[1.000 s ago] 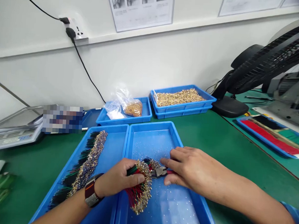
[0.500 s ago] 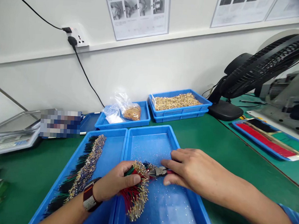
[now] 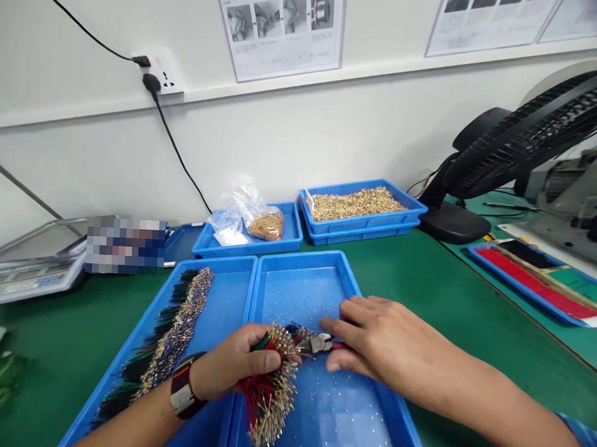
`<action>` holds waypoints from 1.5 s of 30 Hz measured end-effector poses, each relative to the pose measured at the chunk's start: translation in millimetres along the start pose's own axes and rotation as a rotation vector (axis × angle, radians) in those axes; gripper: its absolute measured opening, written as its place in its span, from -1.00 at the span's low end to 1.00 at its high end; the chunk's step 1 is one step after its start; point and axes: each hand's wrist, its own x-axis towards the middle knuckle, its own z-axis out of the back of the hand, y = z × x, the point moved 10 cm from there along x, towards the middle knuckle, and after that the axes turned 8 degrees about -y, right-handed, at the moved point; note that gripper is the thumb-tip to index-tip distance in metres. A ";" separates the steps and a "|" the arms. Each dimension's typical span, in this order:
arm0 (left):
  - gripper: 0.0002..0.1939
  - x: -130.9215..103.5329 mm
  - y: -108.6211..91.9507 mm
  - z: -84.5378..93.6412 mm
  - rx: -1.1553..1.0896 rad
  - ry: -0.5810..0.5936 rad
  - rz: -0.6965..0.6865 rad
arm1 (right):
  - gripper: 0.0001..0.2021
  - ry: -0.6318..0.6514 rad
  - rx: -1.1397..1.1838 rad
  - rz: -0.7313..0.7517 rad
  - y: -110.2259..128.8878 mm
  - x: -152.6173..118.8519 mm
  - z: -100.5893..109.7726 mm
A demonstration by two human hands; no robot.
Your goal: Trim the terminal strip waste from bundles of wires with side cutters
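My left hand (image 3: 244, 361) is closed around a thick bundle of wires (image 3: 270, 389), red, green and black, with gold metal tips fanning out past the thumb. My right hand (image 3: 367, 337) grips cutting pliers (image 3: 317, 345) by their red handles, largely hidden under the fingers. The jaws reach the tips at the bundle's right side. Both hands are above a blue tray (image 3: 343, 272) sprinkled with tiny bright bits. In the adjoining blue tray (image 3: 224, 313) on the left lies a long row of dark wires (image 3: 172, 337) with metal tips.
Behind are a blue tray of small gold pins (image 3: 357, 204) and another with plastic bags (image 3: 258, 221). A black fan (image 3: 512, 155) stands at the right, near a tray of red, black and green wires (image 3: 540, 279). A grey scale (image 3: 36, 263) sits at the left.
The plier jaws have turned slightly and look more open beside the wire tips. Both hands keep their holds in nearly the same place; the whole view has shifted slightly.
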 end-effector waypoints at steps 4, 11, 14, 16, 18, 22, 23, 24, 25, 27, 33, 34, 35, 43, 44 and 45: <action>-0.33 2.7 5.6 1.4 -0.009 -0.034 0.018 | -0.60 0.029 -0.008 0.007 -0.4 -1.4 -2.5; -0.32 5.4 8.1 13.8 0.135 -0.189 0.040 | -0.60 0.070 -0.004 -0.027 -5.1 -3.1 -1.2; -0.33 5.9 5.1 12.6 0.158 -0.191 0.014 | -0.57 0.014 0.021 -0.028 -3.9 -1.0 4.0; -0.33 5.9 3.9 10.4 0.180 -0.181 0.004 | -0.56 -0.028 0.006 -0.024 -3.1 0.3 6.4; -0.34 5.7 2.6 8.9 0.195 -0.188 0.000 | -0.56 -0.058 -0.031 -0.015 -2.0 1.0 7.2; -0.40 5.4 -4.4 3.5 0.187 -0.199 -0.026 | -0.59 -0.080 -0.120 -0.007 -0.4 1.4 4.4; -0.41 5.4 -6.2 2.0 0.182 -0.197 -0.033 | -0.59 -0.082 -0.139 -0.005 -0.2 1.4 3.3; -0.41 5.3 -7.4 0.7 0.178 -0.196 -0.037 | -0.59 -0.083 -0.154 -0.004 0.1 1.5 2.3; -0.41 5.2 -8.1 0.1 0.171 -0.197 -0.039 | -0.59 -0.082 -0.167 -0.003 0.4 1.6 1.1; -0.39 4.8 -6.6 0.4 0.159 -0.197 -0.029 | -0.59 -0.088 -0.182 0.002 1.5 2.0 -0.5; -0.34 3.3 11.8 5.2 0.141 -0.192 0.087 | -0.60 -0.110 -0.202 0.004 3.3 4.0 -3.0; -0.33 3.1 13.5 4.6 0.121 -0.189 0.101 | -0.61 -0.109 -0.199 0.003 3.2 4.0 -3.4; -0.32 3.1 14.2 3.7 0.106 -0.186 0.112 | -0.63 -0.101 -0.190 0.002 3.0 3.9 -4.1; -0.35 4.0 7.2 6.0 0.164 -0.278 0.088 | -0.66 0.038 -0.055 -0.008 2.5 -1.0 -10.7; -0.34 4.0 6.6 6.0 0.175 -0.277 0.083 | -0.65 0.047 -0.029 -0.010 3.0 -1.3 -10.3; -0.34 3.9 6.2 6.5 0.184 -0.276 0.079 | -0.64 0.053 -0.003 -0.011 3.5 -1.4 -9.6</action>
